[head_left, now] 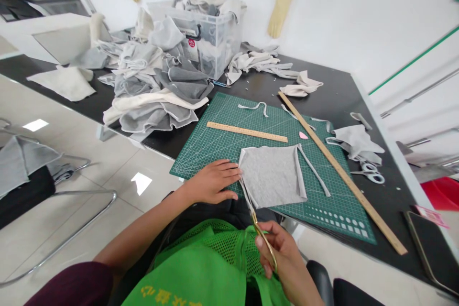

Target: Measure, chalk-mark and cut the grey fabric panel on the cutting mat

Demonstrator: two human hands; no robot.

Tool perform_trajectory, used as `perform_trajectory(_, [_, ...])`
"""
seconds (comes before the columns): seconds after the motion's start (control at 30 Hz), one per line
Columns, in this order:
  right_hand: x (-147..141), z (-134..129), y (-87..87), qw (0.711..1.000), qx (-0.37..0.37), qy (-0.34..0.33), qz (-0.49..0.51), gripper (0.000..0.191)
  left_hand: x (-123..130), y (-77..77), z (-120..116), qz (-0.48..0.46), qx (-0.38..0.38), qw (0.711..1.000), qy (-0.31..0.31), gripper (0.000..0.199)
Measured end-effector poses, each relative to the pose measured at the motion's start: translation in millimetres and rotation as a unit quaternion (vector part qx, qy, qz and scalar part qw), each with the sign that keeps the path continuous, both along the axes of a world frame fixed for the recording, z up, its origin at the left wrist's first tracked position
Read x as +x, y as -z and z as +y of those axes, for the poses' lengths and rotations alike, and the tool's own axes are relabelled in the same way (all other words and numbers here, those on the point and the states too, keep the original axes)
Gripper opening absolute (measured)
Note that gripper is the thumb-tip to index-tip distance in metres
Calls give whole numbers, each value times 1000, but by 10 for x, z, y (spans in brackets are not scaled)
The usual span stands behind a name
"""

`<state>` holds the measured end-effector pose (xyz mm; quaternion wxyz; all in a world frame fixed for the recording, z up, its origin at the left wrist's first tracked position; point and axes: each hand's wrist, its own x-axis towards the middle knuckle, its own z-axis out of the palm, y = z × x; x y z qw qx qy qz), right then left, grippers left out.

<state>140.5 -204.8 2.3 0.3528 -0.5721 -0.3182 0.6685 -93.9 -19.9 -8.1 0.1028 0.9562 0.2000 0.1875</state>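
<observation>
A squarish piece of grey cloth (274, 174) lies on the green cutting mat (222, 105) close to its near edge. My left hand (218, 181) rests flat with fingers stretched out, its fingertips at the cloth's left edge. My right hand (278, 248) grips gold-handled scissors (258, 229), whose blades point up along that same left edge. A narrow cloth strip there runs beside the blades. Another cut strip (313, 169) hangs off the cloth's upper right corner. Beyond the cloth lies a short wooden ruler (247, 131).
A long wooden ruler (340, 172) crosses the mat's right side. White-handled scissors (373, 172), cloth scraps (358, 141) and a phone (433, 248) lie to the right. Heaped grey cloths (154, 81) and a clear plastic bin (218, 43) stand at the back left. A pink chalk piece (303, 135) sits on the mat.
</observation>
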Motion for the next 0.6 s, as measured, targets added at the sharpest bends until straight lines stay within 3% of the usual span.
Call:
perform_trajectory(0.23, [42, 11, 17, 1000, 4, -6, 7, 51, -78, 60, -75, 18, 50, 999, -3, 76])
perform_trajectory(0.37, [65, 35, 12, 1000, 14, -10, 17, 46, -110, 91, -136, 28, 57, 998, -23, 68])
perform_trajectory(0.6, [20, 124, -49, 1000, 15, -9, 15, 45, -123, 97, -141, 18, 40, 999, -24, 76])
